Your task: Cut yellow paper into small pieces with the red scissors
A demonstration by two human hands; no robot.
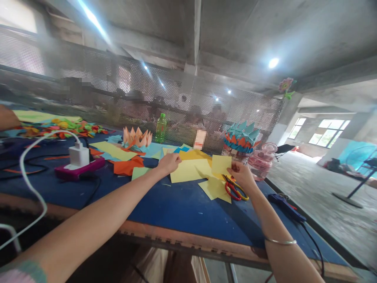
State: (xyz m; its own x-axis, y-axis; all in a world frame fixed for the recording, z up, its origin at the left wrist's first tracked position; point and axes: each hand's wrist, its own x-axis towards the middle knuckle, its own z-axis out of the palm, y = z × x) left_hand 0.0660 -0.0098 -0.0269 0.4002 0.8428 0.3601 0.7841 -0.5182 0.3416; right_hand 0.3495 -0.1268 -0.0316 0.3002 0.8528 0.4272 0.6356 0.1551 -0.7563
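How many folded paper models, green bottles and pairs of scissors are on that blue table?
Folded paper models: 2 (peach lotus, blue-and-orange crown)
Green bottles: 1
Pairs of scissors: 1
Total: 4

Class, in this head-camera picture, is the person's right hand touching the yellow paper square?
Touching: the head view shows the right hand pinching the lower right edge of the yellow paper square.
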